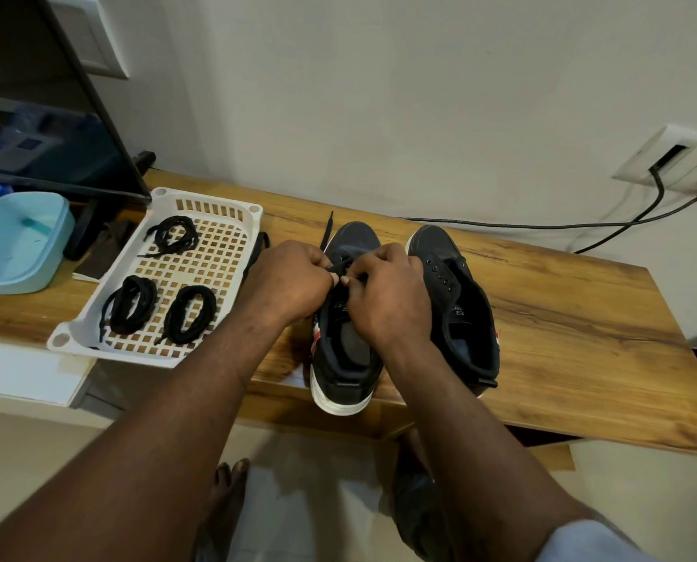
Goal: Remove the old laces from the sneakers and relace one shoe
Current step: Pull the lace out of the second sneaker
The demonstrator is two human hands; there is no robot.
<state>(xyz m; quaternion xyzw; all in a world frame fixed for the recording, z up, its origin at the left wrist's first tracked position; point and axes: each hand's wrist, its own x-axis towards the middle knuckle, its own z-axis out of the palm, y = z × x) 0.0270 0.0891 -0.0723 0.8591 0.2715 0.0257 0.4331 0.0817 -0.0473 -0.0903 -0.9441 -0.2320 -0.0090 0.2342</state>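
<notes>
Lace (326,233) pinched by fingers of my left hand (290,277) and right hand (387,294) on 9 o'clock sneaker (338,385); relacing apparently early, 3 o'clock sneaker (436,243) stripped

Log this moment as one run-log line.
left hand: pinches lace | right hand: pinches lace | worked sneaker: lace at eyelets | other sneaker: eyelets empty | tray: three coiled laces

left sneaker (355,237) eyelets hidden, monitor (55,127) cut off

A pale blue tub (18,241) sits near a dark screen (55,115); cables (541,225) trail from a wall socket (671,156).
</notes>
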